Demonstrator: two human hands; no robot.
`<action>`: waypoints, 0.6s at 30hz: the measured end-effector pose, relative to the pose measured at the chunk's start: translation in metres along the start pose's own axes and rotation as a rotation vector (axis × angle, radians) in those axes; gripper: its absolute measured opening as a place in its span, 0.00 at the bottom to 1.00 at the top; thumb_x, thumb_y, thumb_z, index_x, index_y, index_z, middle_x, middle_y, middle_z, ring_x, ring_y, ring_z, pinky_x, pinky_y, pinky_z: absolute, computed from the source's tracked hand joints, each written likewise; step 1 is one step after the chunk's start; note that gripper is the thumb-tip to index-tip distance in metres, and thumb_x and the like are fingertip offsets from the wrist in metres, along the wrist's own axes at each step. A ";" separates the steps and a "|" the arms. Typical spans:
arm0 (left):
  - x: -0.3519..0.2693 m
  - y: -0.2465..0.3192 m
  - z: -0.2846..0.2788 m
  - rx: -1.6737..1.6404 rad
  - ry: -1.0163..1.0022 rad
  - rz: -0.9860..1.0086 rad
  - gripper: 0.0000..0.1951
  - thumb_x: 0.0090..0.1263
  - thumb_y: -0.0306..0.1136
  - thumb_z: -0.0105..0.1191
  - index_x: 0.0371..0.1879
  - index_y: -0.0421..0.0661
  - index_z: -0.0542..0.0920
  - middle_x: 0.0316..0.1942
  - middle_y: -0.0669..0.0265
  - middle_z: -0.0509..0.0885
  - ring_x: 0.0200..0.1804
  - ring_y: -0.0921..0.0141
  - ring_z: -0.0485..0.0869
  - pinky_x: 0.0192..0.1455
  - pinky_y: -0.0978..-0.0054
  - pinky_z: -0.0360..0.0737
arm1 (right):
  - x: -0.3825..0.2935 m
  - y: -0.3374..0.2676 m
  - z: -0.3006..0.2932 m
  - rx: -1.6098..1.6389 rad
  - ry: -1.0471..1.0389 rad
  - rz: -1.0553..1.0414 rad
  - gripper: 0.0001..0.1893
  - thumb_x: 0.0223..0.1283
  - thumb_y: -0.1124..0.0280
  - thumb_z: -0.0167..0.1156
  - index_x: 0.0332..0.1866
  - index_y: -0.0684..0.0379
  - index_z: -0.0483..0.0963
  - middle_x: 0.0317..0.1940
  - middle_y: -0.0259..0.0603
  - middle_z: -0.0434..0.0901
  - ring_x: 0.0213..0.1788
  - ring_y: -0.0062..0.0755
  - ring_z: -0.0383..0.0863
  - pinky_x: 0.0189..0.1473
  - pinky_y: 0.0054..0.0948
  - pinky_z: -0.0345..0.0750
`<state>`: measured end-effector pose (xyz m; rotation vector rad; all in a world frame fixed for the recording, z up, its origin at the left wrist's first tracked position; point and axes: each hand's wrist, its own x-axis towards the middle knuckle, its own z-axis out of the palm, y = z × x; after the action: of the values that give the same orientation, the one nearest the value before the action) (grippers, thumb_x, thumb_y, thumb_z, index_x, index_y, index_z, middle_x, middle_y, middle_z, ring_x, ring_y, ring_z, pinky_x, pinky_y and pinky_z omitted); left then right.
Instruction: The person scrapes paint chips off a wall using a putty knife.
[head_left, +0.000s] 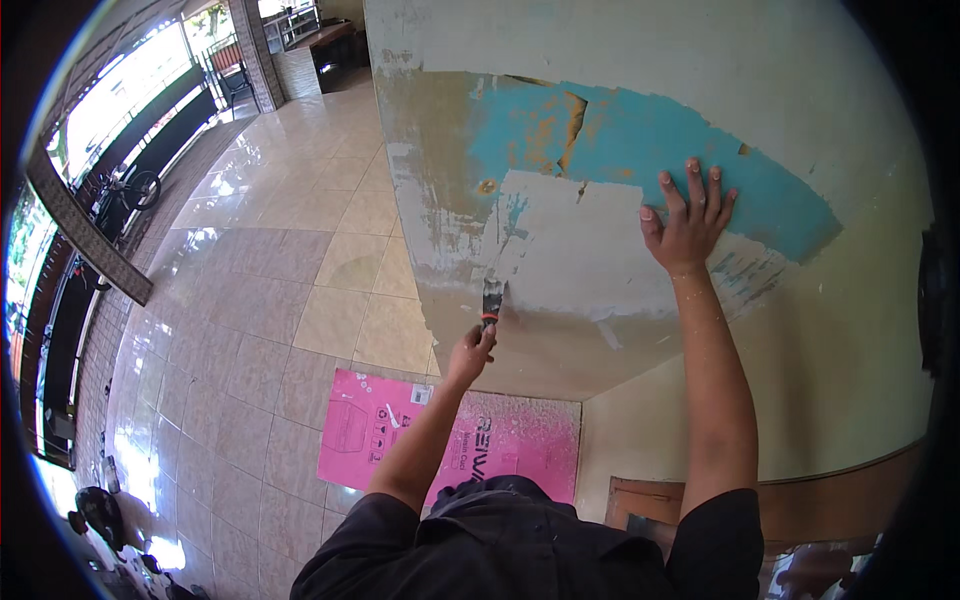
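Note:
My left hand grips the handle of a putty knife, its blade up against the wall at the lower edge of a pale patch. To the right and higher up, my right hand lies spread on the wall with nothing in it. Its fingers reach over a band of exposed turquoise paint. That band has ragged edges, orange-brown spots and a long crack. Pale scraped streaks mark the wall to the left, near its corner.
Dust and flakes cover part of a flattened pink cardboard sheet on the floor below. Shiny tiles stretch left towards a pillar and a parked motorcycle. A wooden door frame is at lower right.

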<state>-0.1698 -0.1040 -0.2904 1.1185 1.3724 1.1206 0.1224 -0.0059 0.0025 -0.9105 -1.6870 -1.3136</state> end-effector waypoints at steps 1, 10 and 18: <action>-0.001 -0.003 0.003 0.017 0.015 -0.048 0.29 0.73 0.58 0.50 0.44 0.38 0.80 0.33 0.63 0.85 0.32 0.73 0.83 0.35 0.73 0.82 | 0.000 -0.001 0.001 -0.004 0.006 -0.001 0.24 0.72 0.45 0.43 0.70 0.36 0.64 0.73 0.34 0.63 0.75 0.46 0.57 0.75 0.57 0.43; -0.004 0.166 -0.007 0.133 -0.002 0.148 0.29 0.72 0.60 0.49 0.39 0.38 0.80 0.30 0.61 0.87 0.25 0.70 0.85 0.29 0.74 0.78 | -0.004 0.005 -0.001 -0.030 0.013 -0.003 0.24 0.72 0.45 0.42 0.69 0.36 0.64 0.72 0.33 0.64 0.75 0.46 0.58 0.74 0.58 0.45; 0.011 0.005 0.028 -0.129 -0.039 0.092 0.28 0.71 0.56 0.53 0.43 0.36 0.80 0.28 0.61 0.84 0.24 0.73 0.82 0.30 0.74 0.81 | 0.001 -0.003 0.001 0.003 0.012 0.009 0.24 0.71 0.44 0.44 0.69 0.35 0.64 0.72 0.33 0.64 0.75 0.46 0.58 0.74 0.58 0.45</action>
<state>-0.1421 -0.0901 -0.2887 1.1127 1.2112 1.2294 0.1197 -0.0056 0.0020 -0.9052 -1.6734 -1.3084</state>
